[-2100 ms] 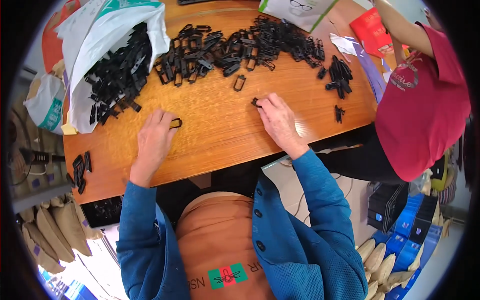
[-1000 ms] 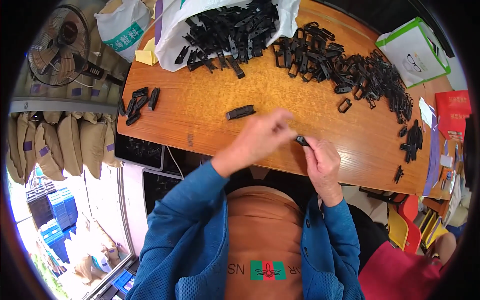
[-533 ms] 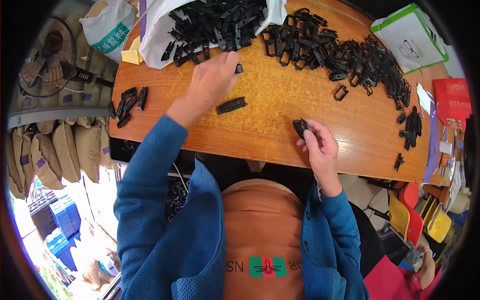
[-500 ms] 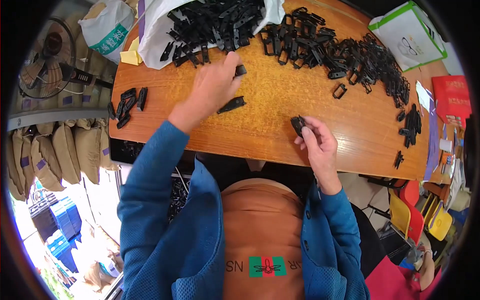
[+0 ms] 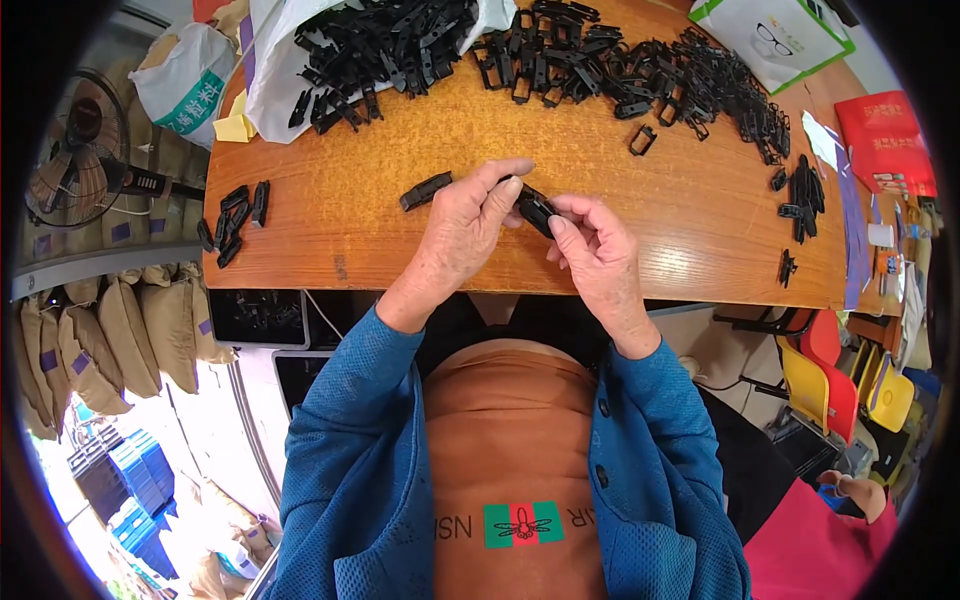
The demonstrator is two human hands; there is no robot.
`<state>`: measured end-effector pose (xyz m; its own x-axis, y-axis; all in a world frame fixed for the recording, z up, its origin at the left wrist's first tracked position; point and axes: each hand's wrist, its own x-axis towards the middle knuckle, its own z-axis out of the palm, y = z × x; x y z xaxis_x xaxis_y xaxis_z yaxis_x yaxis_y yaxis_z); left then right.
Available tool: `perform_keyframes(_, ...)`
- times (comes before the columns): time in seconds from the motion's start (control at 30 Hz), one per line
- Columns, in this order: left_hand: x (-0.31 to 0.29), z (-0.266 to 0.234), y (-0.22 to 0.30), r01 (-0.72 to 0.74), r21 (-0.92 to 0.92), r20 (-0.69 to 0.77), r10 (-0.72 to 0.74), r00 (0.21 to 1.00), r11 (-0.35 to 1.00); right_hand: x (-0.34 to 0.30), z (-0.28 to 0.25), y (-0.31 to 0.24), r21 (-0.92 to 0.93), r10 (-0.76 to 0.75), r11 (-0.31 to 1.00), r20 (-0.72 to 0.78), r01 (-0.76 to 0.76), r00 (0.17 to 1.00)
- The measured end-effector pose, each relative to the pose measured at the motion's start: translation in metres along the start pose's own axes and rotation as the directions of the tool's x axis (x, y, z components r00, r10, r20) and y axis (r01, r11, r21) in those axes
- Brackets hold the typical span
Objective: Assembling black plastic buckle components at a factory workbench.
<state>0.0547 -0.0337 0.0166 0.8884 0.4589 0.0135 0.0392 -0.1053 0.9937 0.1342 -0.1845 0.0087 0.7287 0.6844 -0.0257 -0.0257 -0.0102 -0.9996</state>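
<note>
Over the near part of the table, my two hands meet at a narrow black plastic part (image 5: 537,210). My right hand (image 5: 603,262) grips its lower right end between thumb and fingers. At its upper left end, my left hand (image 5: 462,232) is closed in a pinch; whether a separate piece is between those fingertips is hard to make out. Just left of my left hand, a similar black plastic part (image 5: 426,191) lies on the wooden table (image 5: 345,215).
Black clips spill from a white sack (image 5: 268,95) at the back, beside a large pile of black frames (image 5: 640,85). Small groups of black parts lie at the left (image 5: 232,222) and right (image 5: 803,200). A white-green bag (image 5: 780,45) stands back right. Another person's hand (image 5: 862,495) shows lower right.
My left hand has come back from near the sack, toward me and right, to meet my right hand at the part. The whole view has shifted slightly.
</note>
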Motion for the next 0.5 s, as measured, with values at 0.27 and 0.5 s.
perform_keyframes(0.27,-0.002,0.004,0.001,0.037,-0.031,-0.104,-0.040,0.994,0.999,0.001,-0.010,0.008,-0.151,-0.025,0.988,0.014,0.027,1.000)
perform_keyframes(0.5,-0.001,0.013,-0.004,-0.098,0.230,0.041,0.091,0.995,0.968,0.002,-0.013,0.012,-0.146,-0.019,0.989,0.003,0.019,1.000)
